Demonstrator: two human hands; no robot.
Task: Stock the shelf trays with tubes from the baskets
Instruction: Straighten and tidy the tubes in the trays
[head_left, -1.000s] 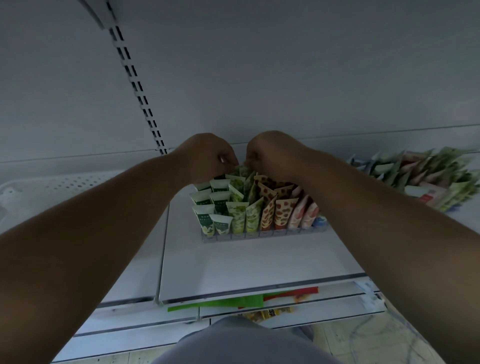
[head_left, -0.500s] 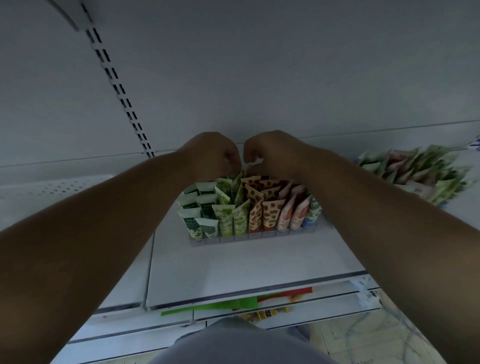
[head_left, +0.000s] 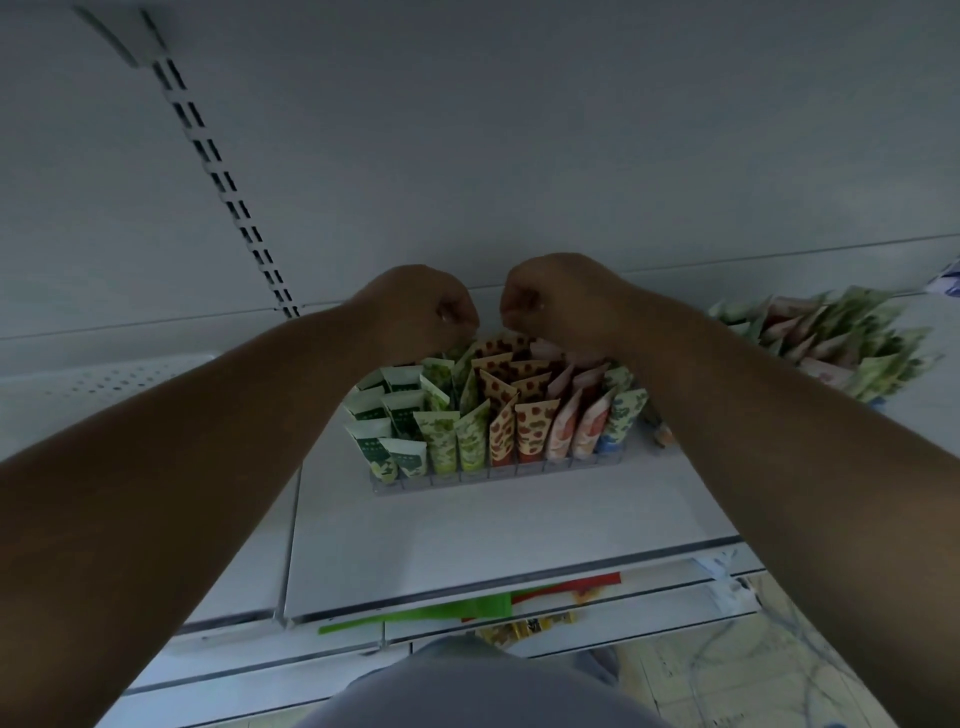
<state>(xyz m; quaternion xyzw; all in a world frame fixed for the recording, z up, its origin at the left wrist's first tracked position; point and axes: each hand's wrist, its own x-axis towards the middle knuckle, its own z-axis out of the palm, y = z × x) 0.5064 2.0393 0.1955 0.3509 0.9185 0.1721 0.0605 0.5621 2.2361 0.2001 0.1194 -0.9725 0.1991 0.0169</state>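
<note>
Pale grey shelving is filling the view, a slotted upright running down its back panel and a white metal shelf (head_left: 467, 540) carrying a clear plastic divided tray (head_left: 498, 475) near its middle; upright squeeze tubes (head_left: 530, 431) in green leaf, orange spot and pink prints are standing in tight rows in the tray's lanes, crimped ends up, probably so that each print is facing the shopper. Both hands are hovering over the back rows, well behind the front tubes; the left hand (head_left: 421, 312) is curling into a fist, and whether its grip is pinching a tube top beneath is hidden by the knuckles; the right hand (head_left: 550, 306) is curling the same way, its grip equally impossible to read, though its fingers seem to be reaching down among the rearmost pink tubes, perhaps to seat or straighten them. A loose heap of similar tubes (head_left: 831, 338) is lying at the far right of the shelf, likely the supply being drawn from, though no basket rim is showing; a green strip and a red strip (head_left: 571, 590) are lying on a lower shelf edge.
</note>
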